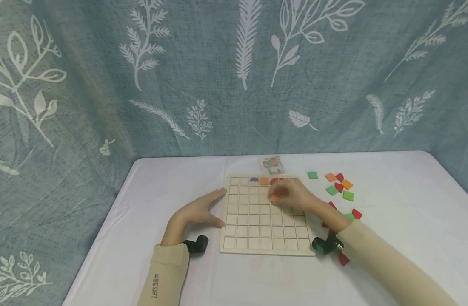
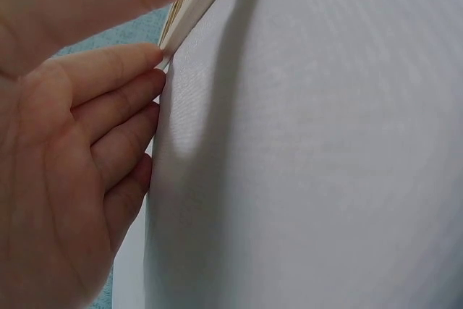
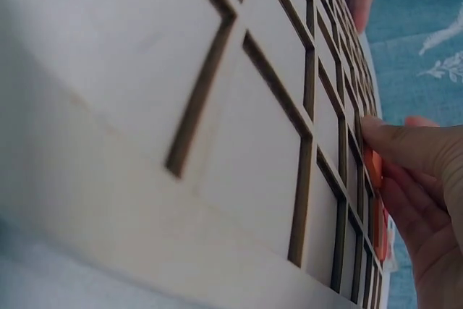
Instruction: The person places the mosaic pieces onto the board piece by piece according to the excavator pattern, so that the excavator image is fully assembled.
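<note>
A pale wooden grid board [image 1: 254, 233] lies on the table. Its far row holds a blue half-round piece [image 1: 254, 179], an orange square tile [image 1: 263, 181] and a red piece [image 1: 274, 180], partly covered by the right hand. Between thumb and fingers, my right hand [image 1: 293, 194] pinches another orange tile [image 1: 274, 198] at the board's upper right part; the right wrist view has this orange tile [image 3: 373, 167] at the grid. My left hand [image 1: 197, 211] touches the board's left edge with fingers and thumb spread. In the left wrist view its fingers [image 2: 119, 99] lie fairly straight.
Behind the board lies a small picture card [image 1: 271, 165]. Loose green tiles [image 1: 348, 195], orange tiles [image 1: 346, 184] and red rounded pieces [image 1: 357, 213] lie scattered to the right, several partly under the right forearm. A patterned blue-green cloth [image 1: 226, 123] hangs behind the white table [image 1: 172, 180].
</note>
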Motion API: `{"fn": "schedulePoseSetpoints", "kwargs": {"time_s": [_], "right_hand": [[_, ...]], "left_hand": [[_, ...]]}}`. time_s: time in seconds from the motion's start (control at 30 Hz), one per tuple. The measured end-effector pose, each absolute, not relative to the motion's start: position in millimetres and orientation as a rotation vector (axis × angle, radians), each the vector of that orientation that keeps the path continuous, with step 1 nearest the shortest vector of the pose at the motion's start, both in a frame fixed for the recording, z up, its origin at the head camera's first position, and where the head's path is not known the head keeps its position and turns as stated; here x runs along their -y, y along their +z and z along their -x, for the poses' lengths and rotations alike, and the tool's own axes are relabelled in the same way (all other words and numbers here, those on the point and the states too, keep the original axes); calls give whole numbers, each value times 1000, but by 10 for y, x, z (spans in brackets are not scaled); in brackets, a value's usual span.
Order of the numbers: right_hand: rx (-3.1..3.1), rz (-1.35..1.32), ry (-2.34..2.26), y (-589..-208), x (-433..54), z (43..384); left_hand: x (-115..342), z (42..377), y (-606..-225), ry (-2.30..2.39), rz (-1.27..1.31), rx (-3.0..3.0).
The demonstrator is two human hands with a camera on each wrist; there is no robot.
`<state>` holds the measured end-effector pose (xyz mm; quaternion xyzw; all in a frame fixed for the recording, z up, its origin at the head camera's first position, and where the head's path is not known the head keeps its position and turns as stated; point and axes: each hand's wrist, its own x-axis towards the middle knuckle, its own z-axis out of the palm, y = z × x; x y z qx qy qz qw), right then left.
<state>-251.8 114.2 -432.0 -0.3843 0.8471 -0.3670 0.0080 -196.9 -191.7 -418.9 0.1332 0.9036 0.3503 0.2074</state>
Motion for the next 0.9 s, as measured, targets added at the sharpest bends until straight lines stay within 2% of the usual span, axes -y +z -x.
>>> {"fn": "schedulePoseSetpoints", "kwargs": {"time_s": [0.7, 0.9], "right_hand": [[-2551, 1062, -1246, -4314, -1156, 2407], [-2519, 988, -1324, -4170, -1175, 2339]], "left_hand": [[1912, 1961, -4183, 973, -363, -2513], [1914, 1975, -4198, 962, -364, -2520]]}}
